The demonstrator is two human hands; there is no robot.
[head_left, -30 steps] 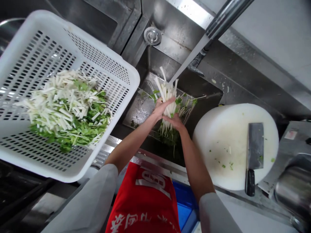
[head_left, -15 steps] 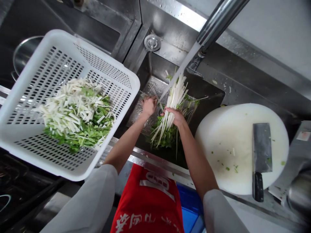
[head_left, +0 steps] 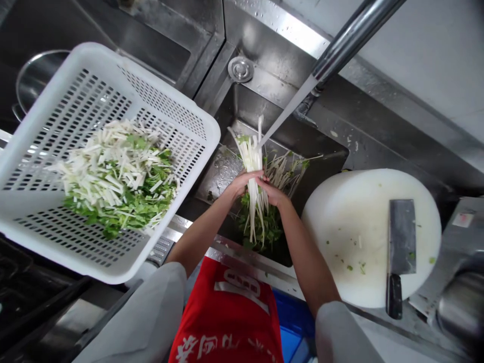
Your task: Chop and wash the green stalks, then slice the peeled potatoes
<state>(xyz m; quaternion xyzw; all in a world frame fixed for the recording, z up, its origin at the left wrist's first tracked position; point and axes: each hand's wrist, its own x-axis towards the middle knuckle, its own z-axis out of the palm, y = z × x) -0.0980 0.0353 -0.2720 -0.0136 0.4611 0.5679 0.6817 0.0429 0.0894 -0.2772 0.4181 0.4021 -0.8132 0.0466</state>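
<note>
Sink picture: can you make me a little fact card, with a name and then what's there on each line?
Left hand: holding the white stems
Right hand: holding the same bunch
Faucet: on, water running onto the stems
Sink: more stems and leaves inside
White basket: cut stems and greens in a heap
Chopping board: round, with green bits
Cleaver: on the board, handle past its edge

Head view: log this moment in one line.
left hand: holding stalks; right hand: holding stalks; water: hitting stalks; cleaver: on board
</note>
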